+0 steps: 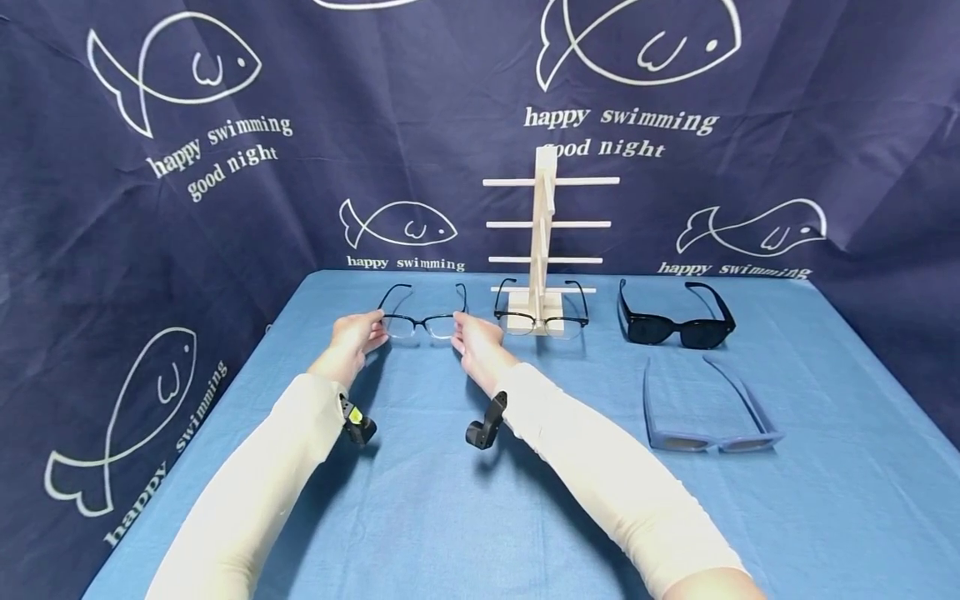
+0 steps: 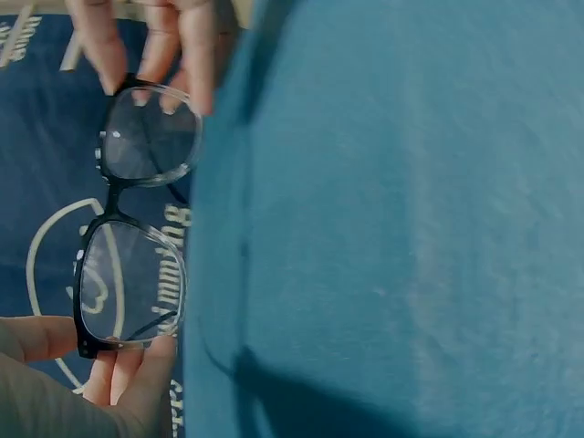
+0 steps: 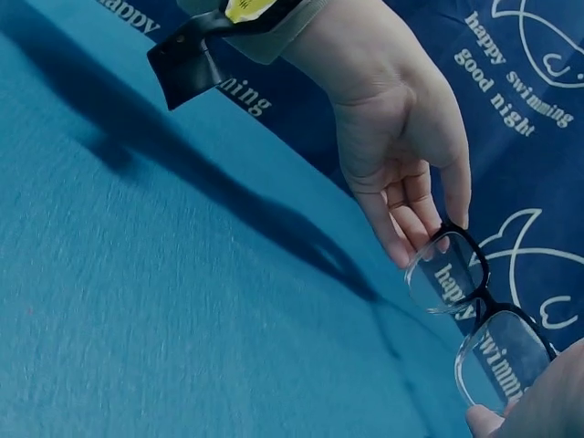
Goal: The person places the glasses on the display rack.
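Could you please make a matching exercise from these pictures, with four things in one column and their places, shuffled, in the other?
Things
1. Leftmost black-and-clear rectangular eyeglasses
2. Thick-framed black sunglasses
3. Lavender-blue framed glasses
4. Pale wooden rack with pegs

Places
A. Right half of the blue-clothed table, nearer the viewer
B. Upright near the table's back edge
C. Held by the left hand and right hand
D. Table's right half, farther back

Pairs: 1-C; 2-D; 3-A; 4-B.

Both wrist views apparently near eyeglasses (image 2: 111,199)
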`<action>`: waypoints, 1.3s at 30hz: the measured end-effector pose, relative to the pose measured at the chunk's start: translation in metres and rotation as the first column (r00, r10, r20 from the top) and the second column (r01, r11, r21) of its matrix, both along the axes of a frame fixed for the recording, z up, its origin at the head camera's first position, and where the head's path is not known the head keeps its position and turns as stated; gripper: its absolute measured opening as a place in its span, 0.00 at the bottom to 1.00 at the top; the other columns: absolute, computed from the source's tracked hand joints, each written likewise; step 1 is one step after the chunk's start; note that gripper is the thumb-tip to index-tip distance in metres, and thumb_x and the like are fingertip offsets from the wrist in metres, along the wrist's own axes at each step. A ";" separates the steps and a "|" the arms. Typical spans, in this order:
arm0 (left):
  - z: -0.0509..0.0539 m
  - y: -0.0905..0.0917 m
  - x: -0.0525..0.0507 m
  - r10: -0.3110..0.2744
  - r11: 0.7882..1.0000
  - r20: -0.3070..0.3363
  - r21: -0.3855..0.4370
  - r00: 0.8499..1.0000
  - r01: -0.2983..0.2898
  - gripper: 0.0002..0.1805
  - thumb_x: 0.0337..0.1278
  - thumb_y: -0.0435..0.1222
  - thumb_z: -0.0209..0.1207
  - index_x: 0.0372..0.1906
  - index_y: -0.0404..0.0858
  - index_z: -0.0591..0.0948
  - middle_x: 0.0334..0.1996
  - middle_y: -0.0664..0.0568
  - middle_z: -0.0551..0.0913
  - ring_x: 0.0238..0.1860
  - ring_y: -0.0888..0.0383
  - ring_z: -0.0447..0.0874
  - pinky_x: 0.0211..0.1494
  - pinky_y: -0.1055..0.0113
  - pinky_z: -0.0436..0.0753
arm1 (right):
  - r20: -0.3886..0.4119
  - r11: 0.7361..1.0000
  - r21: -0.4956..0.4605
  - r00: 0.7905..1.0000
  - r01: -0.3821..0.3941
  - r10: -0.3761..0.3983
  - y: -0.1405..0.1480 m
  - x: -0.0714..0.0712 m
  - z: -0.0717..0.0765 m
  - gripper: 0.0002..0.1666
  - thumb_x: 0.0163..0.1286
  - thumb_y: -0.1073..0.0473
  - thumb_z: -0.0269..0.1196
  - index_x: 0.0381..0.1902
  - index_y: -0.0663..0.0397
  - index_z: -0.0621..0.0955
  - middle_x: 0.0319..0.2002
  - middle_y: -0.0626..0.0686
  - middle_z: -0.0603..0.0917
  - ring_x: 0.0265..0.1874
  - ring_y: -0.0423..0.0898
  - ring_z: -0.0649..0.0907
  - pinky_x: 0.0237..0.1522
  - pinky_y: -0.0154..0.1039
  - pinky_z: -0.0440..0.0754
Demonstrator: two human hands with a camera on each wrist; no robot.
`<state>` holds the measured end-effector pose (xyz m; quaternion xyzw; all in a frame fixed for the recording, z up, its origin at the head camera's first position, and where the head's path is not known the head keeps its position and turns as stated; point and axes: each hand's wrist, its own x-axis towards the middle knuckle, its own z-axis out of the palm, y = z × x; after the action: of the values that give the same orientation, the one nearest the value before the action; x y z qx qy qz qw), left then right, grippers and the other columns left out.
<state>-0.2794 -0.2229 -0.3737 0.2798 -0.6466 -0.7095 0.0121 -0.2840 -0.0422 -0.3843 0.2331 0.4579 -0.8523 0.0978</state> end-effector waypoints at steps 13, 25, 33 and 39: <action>0.016 0.001 0.004 0.043 0.998 -0.059 0.055 0.997 -0.040 0.04 0.65 0.34 0.57 0.39 0.38 0.74 0.19 0.56 0.76 0.21 0.66 0.78 0.39 0.75 0.88 | -0.055 0.996 0.082 0.998 -0.022 0.026 0.000 0.005 0.018 0.19 0.64 0.66 0.64 0.53 0.67 0.79 0.45 0.58 0.82 0.37 0.46 0.77 0.59 0.41 0.83; 0.014 0.004 0.015 0.041 0.998 -0.107 0.049 0.993 -0.036 0.04 0.63 0.33 0.58 0.38 0.36 0.75 0.18 0.58 0.75 0.22 0.66 0.77 0.38 0.76 0.87 | -0.036 0.992 0.116 0.998 -0.043 0.047 0.005 0.010 0.018 0.19 0.64 0.65 0.65 0.53 0.64 0.80 0.50 0.60 0.83 0.35 0.44 0.79 0.55 0.39 0.84; 0.016 0.005 0.022 0.015 0.999 -0.139 0.050 0.990 -0.008 0.05 0.64 0.33 0.57 0.39 0.35 0.75 0.19 0.57 0.77 0.25 0.65 0.79 0.35 0.77 0.86 | -0.066 0.988 0.142 0.996 -0.055 0.065 0.009 0.014 0.022 0.19 0.64 0.64 0.65 0.53 0.64 0.80 0.51 0.60 0.84 0.33 0.43 0.79 0.55 0.39 0.84; 0.019 0.005 0.029 -0.015 0.999 -0.136 0.044 0.991 0.021 0.03 0.65 0.34 0.56 0.37 0.37 0.75 0.22 0.57 0.76 0.26 0.66 0.79 0.41 0.75 0.87 | -0.072 0.982 0.162 0.991 -0.098 0.110 0.014 0.014 0.022 0.20 0.64 0.65 0.64 0.54 0.65 0.79 0.52 0.62 0.83 0.36 0.44 0.80 0.54 0.38 0.85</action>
<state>-0.2508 -0.2177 -0.3548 0.2252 -0.6305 -0.7415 0.0433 -0.2701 -0.0281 -0.3619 0.1813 0.5393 -0.8156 0.1048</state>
